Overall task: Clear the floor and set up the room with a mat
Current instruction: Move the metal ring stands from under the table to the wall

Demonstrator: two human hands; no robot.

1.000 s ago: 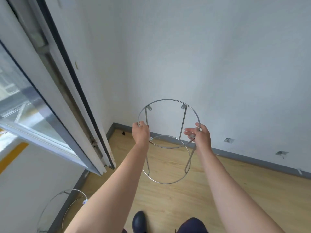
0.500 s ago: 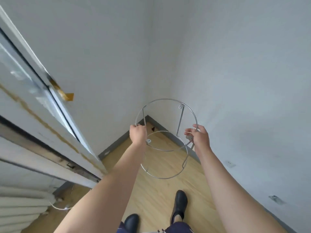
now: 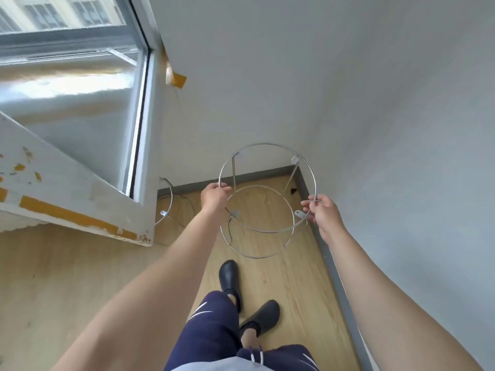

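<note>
A wire frame [image 3: 267,144], two metal rings joined by thin uprights with small brackets, hangs in the air above the wooden floor [image 3: 80,277], close to the corner where two grey walls [image 3: 348,103] meet. It is an open cage of wire, and the floorboards and the grey baseboard [image 3: 329,263] show straight through it. The left hand [image 3: 214,198] grips the upper ring on its left side, fingers [image 3: 222,187] curled over the wire. The right hand [image 3: 324,212] holds the same ring on the opposite side, pinching it between thumb and fingers [image 3: 310,203]. A second wire frame [image 3: 164,213] sits on the floor against the wall under the window, and the open window sash [image 3: 67,183] covers its left part, so only one arc and a bracket can be seen. A small dark thing [image 3: 294,190] lies in the corner, too small to identify. A strip of yellow tape [image 3: 176,80] clings to the wall by the window frame. Two black shoes [image 3: 229,277] stand on the floor below the held frame, and the bottom edge cuts off the person's legs.
</note>
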